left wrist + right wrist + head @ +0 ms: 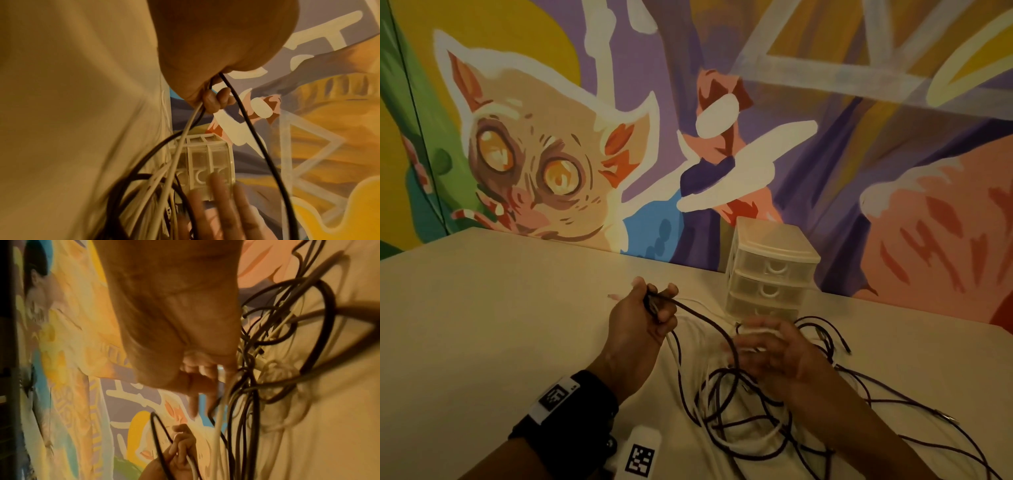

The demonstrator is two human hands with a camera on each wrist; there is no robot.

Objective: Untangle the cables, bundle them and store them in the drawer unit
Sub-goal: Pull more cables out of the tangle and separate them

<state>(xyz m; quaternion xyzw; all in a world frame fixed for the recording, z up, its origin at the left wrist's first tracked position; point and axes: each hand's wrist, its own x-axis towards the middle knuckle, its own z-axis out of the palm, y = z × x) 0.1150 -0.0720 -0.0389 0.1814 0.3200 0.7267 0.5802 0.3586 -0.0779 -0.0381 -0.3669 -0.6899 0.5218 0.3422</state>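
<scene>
A tangle of dark and white cables point(739, 414) lies on the table in front of me. My left hand point(657, 305) is raised over the table and grips one dark cable point(702, 317) and one white cable, fingers curled round them point(216, 100). Both strands run down into the tangle. My right hand point(763, 346) is blurred, with fingers spread and nearly straight, reaching into the cable loops point(267, 353); its fingers point(201, 386) touch strands without closing on any. The small white three-drawer unit point(770, 270) stands just behind the hands, all drawers closed.
The beige table point(500, 308) ends at a painted mural wall point(551, 154). A white tagged device point(640, 452) lies near the front edge by my left forearm. Dark cable ends trail off to the right point(941, 418).
</scene>
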